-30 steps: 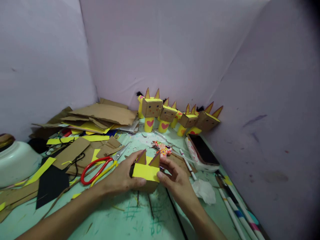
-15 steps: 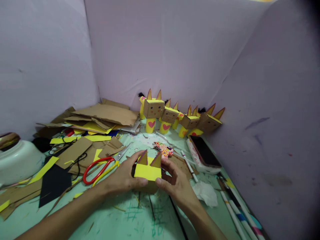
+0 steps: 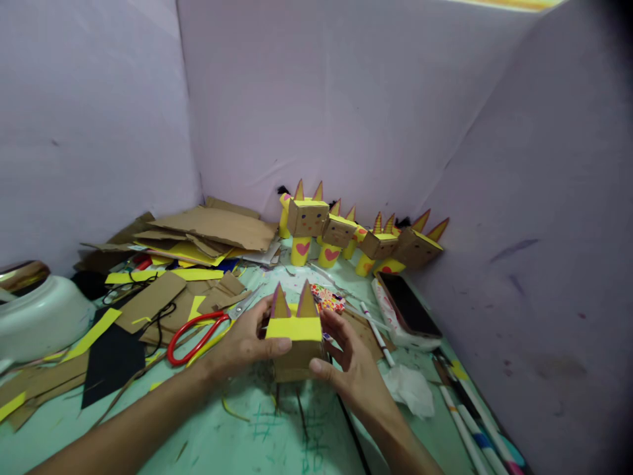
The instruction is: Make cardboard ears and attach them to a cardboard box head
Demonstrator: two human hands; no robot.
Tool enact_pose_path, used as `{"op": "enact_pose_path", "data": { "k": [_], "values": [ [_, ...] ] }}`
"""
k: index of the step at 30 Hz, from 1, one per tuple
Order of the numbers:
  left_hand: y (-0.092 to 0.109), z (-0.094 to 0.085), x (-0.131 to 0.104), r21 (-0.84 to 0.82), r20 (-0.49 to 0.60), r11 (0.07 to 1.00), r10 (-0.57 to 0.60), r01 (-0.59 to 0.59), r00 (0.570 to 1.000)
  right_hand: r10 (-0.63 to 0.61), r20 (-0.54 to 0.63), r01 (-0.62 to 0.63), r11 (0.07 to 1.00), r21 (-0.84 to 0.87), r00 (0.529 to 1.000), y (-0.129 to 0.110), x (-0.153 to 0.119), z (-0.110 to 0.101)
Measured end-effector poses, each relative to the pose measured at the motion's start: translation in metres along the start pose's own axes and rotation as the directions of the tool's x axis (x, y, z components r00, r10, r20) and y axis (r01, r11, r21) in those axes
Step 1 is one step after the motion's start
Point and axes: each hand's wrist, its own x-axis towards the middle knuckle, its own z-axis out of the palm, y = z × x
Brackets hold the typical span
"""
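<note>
A small cardboard box head (image 3: 298,359) with a yellow paper top and two pointed, purple-edged ears is held low over the green table. My left hand (image 3: 250,340) grips its left side, thumb across the front edge of the top. On the right side, my right hand (image 3: 346,356) curves around the box, its thumb at the lower front corner and its fingers beside the far side. The faces turned away from me are hidden. Red-and-yellow scissors (image 3: 198,338) lie left of my left hand. A flower-patterned piece (image 3: 329,299) lies just behind the box.
Several finished cardboard-headed figures (image 3: 307,221) stand along the back wall. Cardboard sheets (image 3: 212,227) are stacked at back left, with scraps and black paper (image 3: 113,359) in front. A phone (image 3: 409,305), crumpled tissue (image 3: 409,390) and markers (image 3: 477,432) lie right. A white pot (image 3: 42,320) stands far left.
The box has tilted, so more of its plain cardboard front shows below the yellow top and the ears stand more upright. My right thumb has moved lower on the front.
</note>
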Motion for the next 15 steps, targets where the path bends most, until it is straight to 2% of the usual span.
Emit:
{"op": "enact_pose_path", "data": {
  "k": [2,5,7,9,11,13,14,15],
  "values": [
    [0.001,0.003,0.0,-0.162,-0.019,0.987,0.002,-0.005,1.0,-0.037,-0.047,0.04,0.996,0.076,0.998,0.005,0.0,0.001],
    [-0.002,0.011,-0.002,-0.313,-0.015,0.949,0.013,-0.017,1.0,-0.086,-0.034,0.092,0.972,0.217,0.996,0.014,0.0,0.006],
    [-0.005,0.019,-0.004,-0.338,-0.017,0.941,0.019,-0.024,1.0,-0.079,-0.034,0.085,0.95,0.3,0.996,0.018,-0.001,0.01],
    [-0.005,0.024,-0.003,-0.306,-0.022,0.951,0.027,-0.033,0.999,-0.028,-0.089,0.06,0.921,0.384,0.996,0.018,-0.003,0.014],
    [0.002,0.022,-0.003,-0.186,-0.003,0.982,0.037,-0.037,0.999,0.05,-0.136,0.02,0.881,0.473,0.989,0.014,-0.004,0.016],
    [0.014,0.009,-0.003,0.07,-0.007,0.997,0.031,-0.031,0.999,0.105,-0.129,-0.018,0.84,0.543,0.986,0.007,-0.004,0.016],
    [0.021,-0.001,-0.005,0.258,-0.073,0.966,0.027,-0.007,0.997,0.115,-0.117,-0.028,0.822,0.569,0.987,0.003,-0.003,0.015],
    [0.026,-0.014,-0.007,0.474,-0.187,0.88,0.051,0.045,0.981,0.115,-0.112,-0.027,0.808,0.589,0.987,-0.001,-0.002,0.013]
  ]
}}
